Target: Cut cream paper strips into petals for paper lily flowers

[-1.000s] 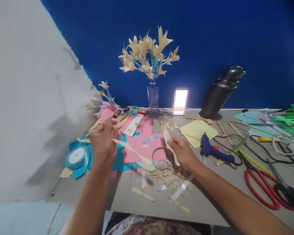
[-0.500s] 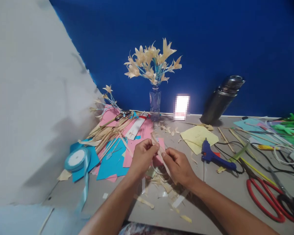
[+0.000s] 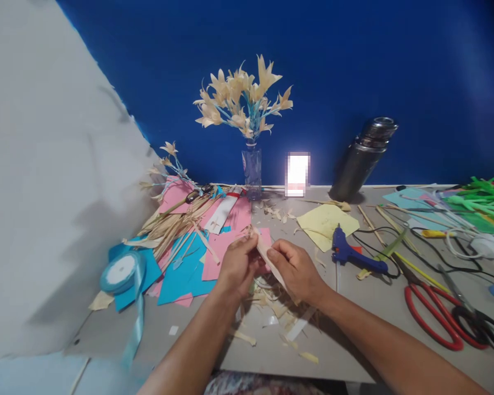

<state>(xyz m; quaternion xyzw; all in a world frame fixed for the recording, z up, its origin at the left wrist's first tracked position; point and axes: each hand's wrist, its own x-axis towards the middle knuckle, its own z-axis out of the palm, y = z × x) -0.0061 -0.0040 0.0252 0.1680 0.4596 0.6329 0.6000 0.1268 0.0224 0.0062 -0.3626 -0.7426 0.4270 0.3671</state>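
Observation:
Both hands meet over the middle of the grey table [image 3: 354,323]. My left hand [image 3: 237,267] and my right hand [image 3: 294,270] both pinch a pale, dried leaf strip [image 3: 267,255] that runs slanting between them. Beneath the hands lie pale leaf scraps [image 3: 278,315] and a thin ring of wire [image 3: 267,285]. Pink paper [image 3: 218,249] and blue paper [image 3: 185,271] lie just left of the hands.
A vase of pale leaf flowers [image 3: 247,104] stands at the back by the blue wall. A blue glue gun [image 3: 352,253], red scissors [image 3: 430,312], black cables and a dark flask [image 3: 362,156] are to the right. A blue ribbon spool [image 3: 121,271] and dried leaves [image 3: 177,222] lie left.
My left hand came from the leaf pile at the left over to my right hand. Both hands now hold the strip together, a little lower than half a second ago.

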